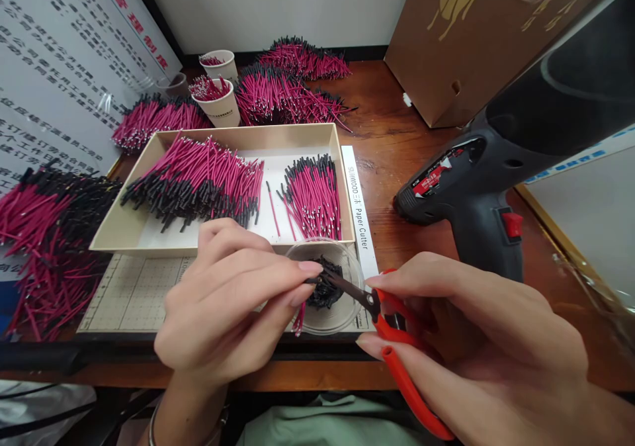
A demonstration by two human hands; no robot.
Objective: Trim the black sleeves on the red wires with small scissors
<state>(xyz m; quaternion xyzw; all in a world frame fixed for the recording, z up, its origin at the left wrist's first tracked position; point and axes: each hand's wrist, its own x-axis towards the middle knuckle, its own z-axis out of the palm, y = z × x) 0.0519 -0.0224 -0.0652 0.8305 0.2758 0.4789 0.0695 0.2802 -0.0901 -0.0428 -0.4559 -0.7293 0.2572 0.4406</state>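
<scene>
Closest to me, my left hand point(233, 300) has its fingers point(297, 268) pinched shut on a thin pink wire point(299, 319), which hangs over the near rim of a clear dish point(348, 264). My right hand point(476, 340) is wrapped around red-handled cutters point(391, 337); their dark blades reach to the wire's top end, right over the dish. Black scraps point(325, 292) lie heaped in the dish. My left hand hides much of the dish's left side.

The dish sits on a gridded cutting board point(133, 294), just in front of a shallow cream tray point(248, 130) holding two batches of pink wires with black ends point(198, 181). To the right, a dark heat gun point(496, 175) lies close to my right hand. More wires are heaped at the left point(44, 234) and behind the tray point(292, 82), around two paper cups point(221, 105).

The worktop point(391, 135) is reddish wood. A printed poster point(59, 69) leans on the left, a cardboard box point(471, 36) stands far right, and a pale wall point(278, 2) is behind.
</scene>
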